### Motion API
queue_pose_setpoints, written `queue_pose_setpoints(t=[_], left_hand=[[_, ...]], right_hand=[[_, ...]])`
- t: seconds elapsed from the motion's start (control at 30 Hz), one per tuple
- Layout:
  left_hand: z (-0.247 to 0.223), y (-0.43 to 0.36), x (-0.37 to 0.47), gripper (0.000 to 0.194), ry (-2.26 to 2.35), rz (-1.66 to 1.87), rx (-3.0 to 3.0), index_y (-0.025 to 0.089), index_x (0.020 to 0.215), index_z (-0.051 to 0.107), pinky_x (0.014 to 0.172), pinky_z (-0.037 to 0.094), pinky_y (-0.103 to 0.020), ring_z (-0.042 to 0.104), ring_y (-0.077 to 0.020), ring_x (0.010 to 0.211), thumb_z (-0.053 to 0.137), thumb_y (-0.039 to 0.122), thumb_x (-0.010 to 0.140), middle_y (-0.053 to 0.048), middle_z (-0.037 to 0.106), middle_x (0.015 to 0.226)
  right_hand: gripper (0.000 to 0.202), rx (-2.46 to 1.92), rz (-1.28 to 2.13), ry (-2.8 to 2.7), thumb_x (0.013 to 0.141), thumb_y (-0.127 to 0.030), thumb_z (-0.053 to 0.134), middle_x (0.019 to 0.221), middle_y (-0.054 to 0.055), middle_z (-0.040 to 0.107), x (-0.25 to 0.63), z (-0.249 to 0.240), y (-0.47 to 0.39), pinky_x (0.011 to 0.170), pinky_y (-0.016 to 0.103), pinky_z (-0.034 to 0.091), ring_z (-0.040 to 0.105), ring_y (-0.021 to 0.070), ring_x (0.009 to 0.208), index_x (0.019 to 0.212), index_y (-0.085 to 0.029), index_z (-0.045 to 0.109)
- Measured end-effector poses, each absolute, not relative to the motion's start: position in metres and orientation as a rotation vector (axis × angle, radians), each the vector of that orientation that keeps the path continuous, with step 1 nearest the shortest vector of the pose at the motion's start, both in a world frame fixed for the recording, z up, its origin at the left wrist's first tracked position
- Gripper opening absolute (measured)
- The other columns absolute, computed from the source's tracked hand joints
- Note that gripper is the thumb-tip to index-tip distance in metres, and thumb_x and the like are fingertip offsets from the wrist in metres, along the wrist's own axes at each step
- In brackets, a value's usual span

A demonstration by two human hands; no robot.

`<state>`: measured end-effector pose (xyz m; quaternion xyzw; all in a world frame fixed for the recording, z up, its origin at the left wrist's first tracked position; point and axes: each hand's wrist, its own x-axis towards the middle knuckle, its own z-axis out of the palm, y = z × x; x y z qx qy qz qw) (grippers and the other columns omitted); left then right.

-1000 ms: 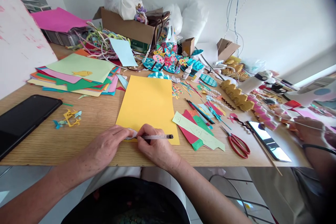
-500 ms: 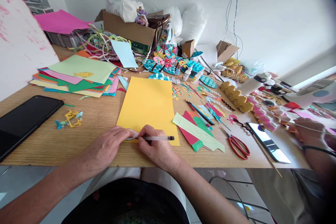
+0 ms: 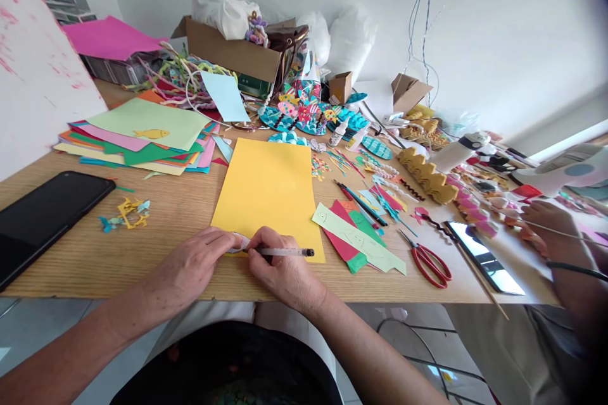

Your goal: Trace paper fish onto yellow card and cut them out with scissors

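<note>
The right hand (image 3: 291,273) pinches a pen (image 3: 297,252) low, seemingly for control; the left hand (image 3: 190,267), fingers nearly together, presses a pale cutout (image 3: 243,242) to the yellow paper (image 3: 270,186), likely against slipping. The paper extends beyond the fingertips, with red-handled scissors (image 3: 417,247) off to their right, within reach.

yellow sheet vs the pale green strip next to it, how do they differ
The yellow sheet is broad and four-sided; the pale green strip is narrow with an uneven end. The strip shows drawn lines, while the uncovered part of the sheet shows none. The left hand and right hand are at the sheet's near edge; neither is at the strip. Both lie on the table.
</note>
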<state>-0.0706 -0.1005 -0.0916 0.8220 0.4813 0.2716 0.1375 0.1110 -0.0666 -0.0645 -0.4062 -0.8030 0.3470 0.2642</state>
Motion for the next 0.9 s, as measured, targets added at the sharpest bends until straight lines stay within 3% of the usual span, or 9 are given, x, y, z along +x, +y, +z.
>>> queue_pose_setpoints(t=[0.4,0.7,0.9], left_hand=[[-0.090,-0.101,-0.071,0.038,1.383,0.753,2.349,0.020,0.106,0.057,0.091,0.046,-0.030,0.058,-0.0156,0.102,0.029,0.006,0.085,-0.003,0.066,0.104],[-0.080,-0.093,-0.067,0.033,1.425,0.566,2.410,0.020,0.099,0.057,0.082,0.049,-0.030,0.061,-0.0173,0.092,0.039,0.003,0.078,-0.004,0.066,0.096],[-0.065,-0.083,-0.072,0.034,1.415,0.474,2.433,0.023,0.105,0.054,0.088,0.044,-0.031,0.056,-0.0180,0.101,0.043,0.004,0.079,-0.003,0.062,0.104]], right_hand=[[0.009,-1.067,1.040,-2.042,0.074,-0.014,0.047,0.054,-0.005,0.051,0.116,-0.061,-0.063,0.047,0.018,0.034,0.044,0.0089,0.049,0.070,-0.018,0.054],[0.019,-1.079,0.685,-2.149,0.082,-0.015,0.045,0.084,0.005,0.069,0.142,-0.074,-0.057,0.069,0.026,0.047,0.063,0.0158,0.075,0.087,-0.018,0.063],[0.020,-1.059,0.600,-2.187,0.080,-0.013,0.045,0.081,0.007,0.068,0.145,-0.077,-0.062,0.063,0.025,0.048,0.063,0.0163,0.069,0.091,-0.016,0.062]])
